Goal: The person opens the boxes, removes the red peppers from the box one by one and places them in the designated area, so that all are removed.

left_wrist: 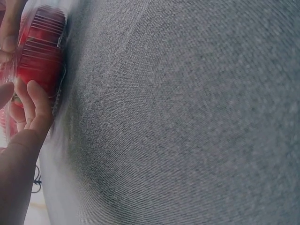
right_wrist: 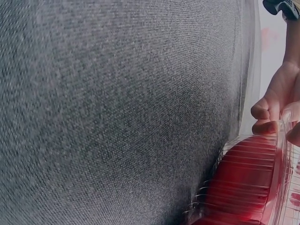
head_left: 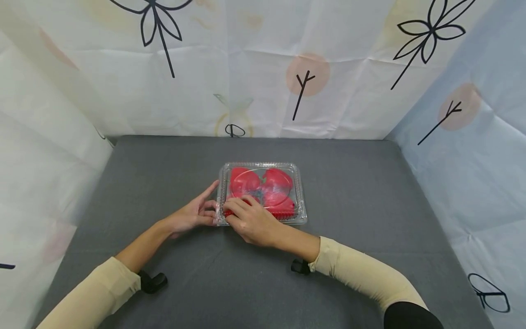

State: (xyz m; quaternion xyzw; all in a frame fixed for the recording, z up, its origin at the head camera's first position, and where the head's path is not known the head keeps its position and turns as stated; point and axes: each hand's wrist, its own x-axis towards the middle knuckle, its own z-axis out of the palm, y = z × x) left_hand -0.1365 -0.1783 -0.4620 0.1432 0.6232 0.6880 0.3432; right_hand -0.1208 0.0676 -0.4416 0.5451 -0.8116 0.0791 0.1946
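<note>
Holding red fruit, a shut clear ribbed clamshell [head_left: 263, 192].

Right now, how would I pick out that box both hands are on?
Look to the middle of the grey table. There lies a flat clear plastic box with red things inside, the left hand at its side, the right hand on its near corner. Nothing else shows there.
</note>
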